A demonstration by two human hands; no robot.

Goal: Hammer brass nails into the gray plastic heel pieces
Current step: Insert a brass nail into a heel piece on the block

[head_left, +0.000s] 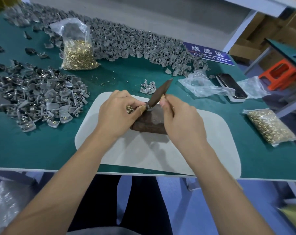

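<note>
A dark brown block (149,122) lies on a white mat (203,141) at the middle of the green table. On top of the block sits a small gray heel piece (149,108), mostly hidden by fingers. My left hand (118,112) pinches that piece and keeps several brass nails (129,109) tucked in its palm. My right hand (179,119) grips a dark flat hammering tool (160,92), whose lower end touches the heel piece while the upper end tilts up and right.
A heap of heel pieces with nails (35,97) lies at left. A long ridge of gray heel pieces (126,43) runs along the back. Nail bags stand behind (77,53) and at right (269,126). A few pieces (148,86), a phone (231,85), a blue sign (208,53).
</note>
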